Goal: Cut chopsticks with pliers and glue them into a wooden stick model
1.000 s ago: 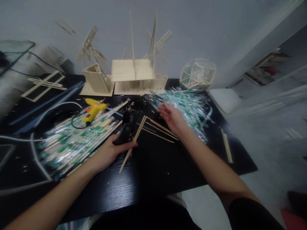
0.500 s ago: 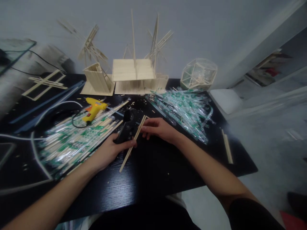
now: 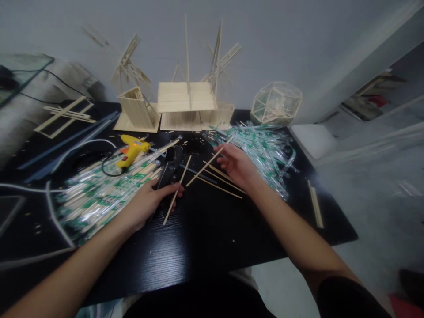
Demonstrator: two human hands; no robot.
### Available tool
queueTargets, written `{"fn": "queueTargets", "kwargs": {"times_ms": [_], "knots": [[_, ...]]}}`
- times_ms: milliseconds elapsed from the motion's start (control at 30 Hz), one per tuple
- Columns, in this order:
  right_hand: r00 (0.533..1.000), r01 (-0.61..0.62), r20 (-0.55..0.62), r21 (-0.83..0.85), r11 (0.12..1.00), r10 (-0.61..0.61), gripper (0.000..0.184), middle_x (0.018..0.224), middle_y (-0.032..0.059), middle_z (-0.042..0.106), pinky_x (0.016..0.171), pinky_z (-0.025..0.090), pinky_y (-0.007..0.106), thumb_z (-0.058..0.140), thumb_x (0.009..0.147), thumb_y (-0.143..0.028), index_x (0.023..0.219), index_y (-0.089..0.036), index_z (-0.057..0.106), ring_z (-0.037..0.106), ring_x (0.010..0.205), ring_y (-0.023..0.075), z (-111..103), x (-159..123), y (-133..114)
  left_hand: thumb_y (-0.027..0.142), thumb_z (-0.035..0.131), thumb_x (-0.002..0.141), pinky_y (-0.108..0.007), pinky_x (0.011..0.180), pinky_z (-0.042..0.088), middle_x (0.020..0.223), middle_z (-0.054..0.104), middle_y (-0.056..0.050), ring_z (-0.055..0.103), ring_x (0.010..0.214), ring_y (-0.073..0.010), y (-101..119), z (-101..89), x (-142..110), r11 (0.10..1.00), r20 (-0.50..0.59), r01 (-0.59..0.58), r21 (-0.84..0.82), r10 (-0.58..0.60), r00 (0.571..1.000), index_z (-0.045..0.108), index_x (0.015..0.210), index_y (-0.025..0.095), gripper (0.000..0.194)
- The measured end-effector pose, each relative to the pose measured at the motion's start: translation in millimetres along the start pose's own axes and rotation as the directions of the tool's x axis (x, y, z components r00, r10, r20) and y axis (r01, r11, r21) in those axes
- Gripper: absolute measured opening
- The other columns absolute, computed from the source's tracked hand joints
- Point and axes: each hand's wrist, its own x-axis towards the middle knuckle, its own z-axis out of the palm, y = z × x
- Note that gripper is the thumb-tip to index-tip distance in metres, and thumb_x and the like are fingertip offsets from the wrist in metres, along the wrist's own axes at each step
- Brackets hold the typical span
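My left hand [image 3: 157,198] is closed around a black hand cutter [image 3: 170,165], and its thumb also pins a thin wooden chopstick [image 3: 186,170] against it. A second chopstick [image 3: 202,169], slanting up to the right, is held near its upper end by the fingers of my right hand [image 3: 239,165]. Beneath that hand several loose chopsticks [image 3: 221,187] lie on the black table [image 3: 212,234]. The cutter's jaws are too dark to make out.
To the left, a yellow glue gun [image 3: 130,152] rests on a heap of wrapped chopsticks [image 3: 99,201]. Crumpled plastic wrappers [image 3: 261,150] are piled on the right. Stick-built models [image 3: 187,96] stand at the back, with a many-sided frame [image 3: 277,104] beside them.
The bundle of chopsticks between my hands has come apart. My right hand has moved right with one, my left keeps one, and several now lie on the table.
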Motion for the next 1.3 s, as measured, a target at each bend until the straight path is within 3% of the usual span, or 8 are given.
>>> {"fn": "queueTargets", "kwargs": {"times_ms": [267, 467, 633, 800, 900, 1033, 1167, 1300], "knots": [[0.995, -0.081, 0.071, 0.105, 0.991, 0.074, 0.022, 0.105, 0.0003, 0.076, 0.069, 0.059, 0.025, 0.063, 0.096, -0.046, 0.108, -0.03, 0.069, 0.073, 0.094, 0.0176, 4, -7, -16, 0.045, 0.082, 0.071, -0.024, 0.045, 0.045, 0.075, 0.069, -0.004, 0.058, 0.053, -0.0127, 4, 0.4, -1, 1.0, 0.01, 0.008, 0.022, -0.008, 1.0, 0.075, 0.094, 0.012, 0.041], [0.977, -0.139, 0.172, 0.057, 0.989, 0.128, 0.054, 0.068, 0.0018, 0.059, 0.064, 0.055, 0.029, 0.061, 0.085, -0.074, 0.084, -0.021, 0.07, 0.064, 0.072, 0.018, 5, -12, -19, 0.044, 0.081, 0.073, -0.025, 0.047, 0.047, 0.075, 0.067, -0.003, 0.059, 0.054, -0.013, 2, -0.3, 0, 1.0, 0.03, -0.017, 0.012, 0.016, 0.999, 0.074, 0.089, 0.013, 0.036], [0.95, -0.014, 0.309, -0.062, 0.998, 0.033, 0.032, 0.058, -0.0104, 0.028, 0.043, 0.028, 0.019, 0.084, 0.078, -0.046, 0.092, -0.023, 0.067, 0.027, 0.046, 0.0051, 9, -18, -14, 0.044, 0.079, 0.076, -0.025, 0.046, 0.045, 0.066, 0.062, 0.0, 0.058, 0.052, -0.0129, 4, 0.0, -3, 0.997, 0.051, -0.07, -0.011, 0.071, 0.996, 0.073, 0.085, 0.013, 0.033], [0.95, 0.087, 0.31, -0.181, 0.98, -0.027, 0.037, 0.053, -0.0133, 0.035, 0.037, 0.022, 0.019, 0.081, 0.082, -0.041, 0.112, -0.024, 0.066, 0.024, 0.041, 0.0044, 15, -20, -4, 0.047, 0.075, 0.081, -0.025, 0.046, 0.04, 0.059, 0.056, 0.003, 0.052, 0.048, -0.0115, 5, -3.6, -5, 0.985, 0.041, -0.173, 0.006, 0.173, 0.984, 0.07, 0.08, 0.016, 0.032], [0.935, 0.161, 0.348, -0.264, 0.951, -0.062, 0.037, 0.046, -0.0142, 0.038, 0.034, 0.025, 0.021, 0.079, 0.084, -0.04, 0.116, -0.023, 0.07, 0.025, 0.034, 0.0046, 16, -21, 4, 0.053, 0.071, 0.083, -0.027, 0.048, 0.037, 0.057, 0.055, 0.003, 0.049, 0.047, -0.0118, 4, -8.5, -3, 0.961, -0.013, -0.239, 0.14, 0.243, 0.97, 0.065, 0.076, 0.018, 0.036], [0.929, 0.232, 0.362, -0.397, 0.888, -0.081, 0.036, 0.044, -0.0123, 0.043, 0.035, 0.031, 0.023, 0.077, 0.086, -0.041, 0.117, -0.022, 0.075, 0.034, 0.032, 0.0063, 20, -27, 8, 0.057, 0.064, 0.088, -0.029, 0.053, 0.033, 0.055, 0.052, 0.003, 0.046, 0.052, -0.0139, 4, -14.2, -3, 0.794, -0.149, -0.302, 0.528, 0.436, 0.887, 0.058, 0.07, 0.022, 0.041], [0.917, 0.329, 0.372, -0.5, 0.801, -0.145, 0.031, 0.045, -0.009, 0.048, 0.038, 0.031, 0.023, 0.073, 0.09, -0.039, 0.115, -0.022, 0.078, 0.042, 0.036, 0.0078, 24, -34, 7, 0.048, 0.063, 0.09, -0.029, 0.062, 0.034, 0.063, 0.056, 0.002, 0.048, 0.06, -0.0162, 6, -15.1, -7, 0.599, -0.137, -0.364, 0.713, 0.628, 0.766, 0.062, 0.077, 0.024, 0.027], [0.903, 0.362, 0.399, -0.511, 0.78, -0.159, 0.031, 0.047, -0.0078, 0.05, 0.04, 0.03, 0.023, 0.071, 0.092, -0.039, 0.117, -0.022, 0.078, 0.042, 0.037, 0.0072, 25, -37, 9, 0.044, 0.061, 0.091, -0.03, 0.072, 0.04, 0.08, 0.066, -0.002, 0.057, 0.073, -0.0198, 6, -13.9, -9, 0.531, -0.089, -0.379, 0.758, 0.66, 0.746, 0.066, 0.092, 0.024, 0.021]]}}
